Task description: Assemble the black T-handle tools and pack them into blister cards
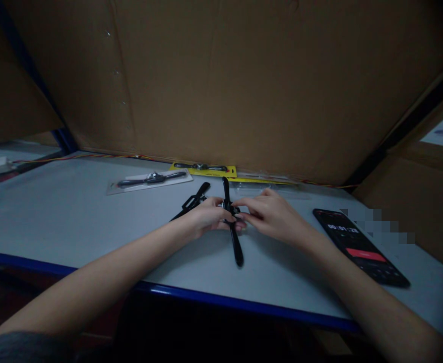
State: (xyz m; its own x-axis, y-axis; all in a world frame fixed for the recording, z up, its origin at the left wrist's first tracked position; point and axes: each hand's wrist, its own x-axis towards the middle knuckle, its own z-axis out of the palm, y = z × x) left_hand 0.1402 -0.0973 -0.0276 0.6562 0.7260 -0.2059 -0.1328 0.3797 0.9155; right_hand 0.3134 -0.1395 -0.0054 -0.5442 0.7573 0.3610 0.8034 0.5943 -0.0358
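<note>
A black T-shaped tap wrench (235,244) lies lengthwise on the table, and its middle is between my hands. My left hand (209,217) grips the wrench's centre from the left, and my right hand (266,214) pinches it from the right with its fingertips. The centre is mostly hidden by my fingers. A second black wrench (194,201) lies just beyond my left hand, its lower end hidden behind that hand. Farther back, a similar wrench on a white card (149,181) and another on a yellow card (202,169) lie in packaging.
A black phone (359,247) showing a timer lies to the right on the grey table (70,217), whose blue front edge (168,290) runs below my arms. Cardboard walls (221,75) rise behind and beside it, and a thin multicoloured wire (92,157) runs along the back.
</note>
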